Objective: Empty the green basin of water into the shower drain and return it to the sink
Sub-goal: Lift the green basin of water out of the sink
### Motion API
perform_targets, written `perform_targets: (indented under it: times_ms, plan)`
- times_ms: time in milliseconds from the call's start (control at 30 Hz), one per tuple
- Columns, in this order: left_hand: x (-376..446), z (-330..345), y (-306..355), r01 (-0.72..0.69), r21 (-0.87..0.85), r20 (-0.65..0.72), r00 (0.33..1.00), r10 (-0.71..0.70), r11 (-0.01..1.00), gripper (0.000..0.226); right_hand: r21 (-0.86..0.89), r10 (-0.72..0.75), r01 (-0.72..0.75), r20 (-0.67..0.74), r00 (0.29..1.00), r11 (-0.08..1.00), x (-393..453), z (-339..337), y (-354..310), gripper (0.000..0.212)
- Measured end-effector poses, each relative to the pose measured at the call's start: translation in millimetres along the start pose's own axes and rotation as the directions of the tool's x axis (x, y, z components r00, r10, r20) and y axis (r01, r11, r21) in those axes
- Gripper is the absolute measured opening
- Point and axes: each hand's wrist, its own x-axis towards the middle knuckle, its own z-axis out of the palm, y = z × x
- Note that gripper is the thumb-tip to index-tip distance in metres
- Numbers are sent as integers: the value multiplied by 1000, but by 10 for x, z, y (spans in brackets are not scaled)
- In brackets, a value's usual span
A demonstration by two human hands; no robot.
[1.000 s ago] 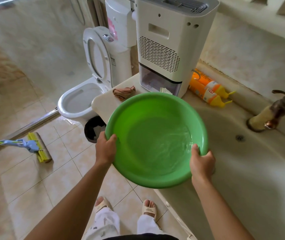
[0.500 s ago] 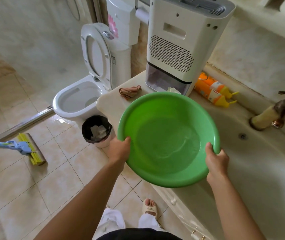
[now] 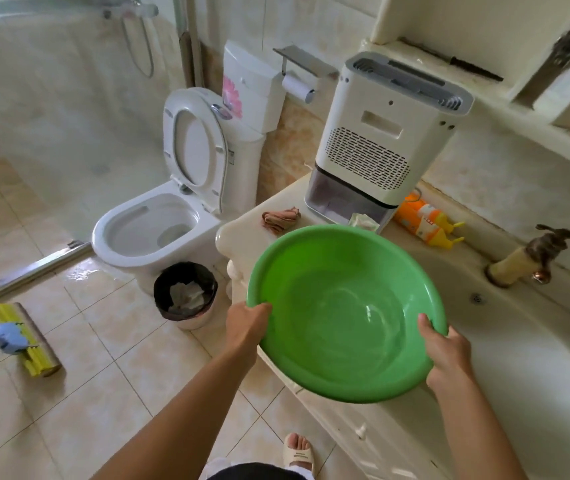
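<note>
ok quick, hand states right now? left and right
Left hand: closed on the rim of the green basin, thumb inside.
Right hand: closed on the opposite rim, thumb inside. Basin holds water.

arms bare, sleeveless | cream slide sandal [image 3: 299, 453] | white trousers [image 3: 217, 467]

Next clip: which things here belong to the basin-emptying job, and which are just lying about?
Job:
green basin, water in it
left hand and right hand, gripping its rim
sink
shower door track

Lying about:
toilet
bin
mop
rag
orange bottles
white appliance
</note>
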Motion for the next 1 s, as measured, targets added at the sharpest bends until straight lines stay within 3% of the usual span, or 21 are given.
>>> perform_targets:
  times_ms: [300,433,667,833,1000]
  plan:
    - [77,-978,107,-21,-188,-61,998,10,982,8,-33,-73,79,137,988,996,-561,761,-208,18]
    - [96,-1484,179,-42,-264,-161,987,-1,964,8,-72,-103,125,257,961,989,-781,1284,-330,17]
    - [115,-2351,288,-111,-347,-352,936,-20,931,5,-85,-124,188,487,865,978,-1207,2322,-514,13]
    - [165,-2864,341,-166,-407,-500,863,-67,898,2,-101,-85,186,618,781,977,-1491,3058,-542,19]
    - [316,-3256,502,-232,-473,-601,790,-119,850,19,-142,-43,211,724,688,967,-1626,3859,-584,19]
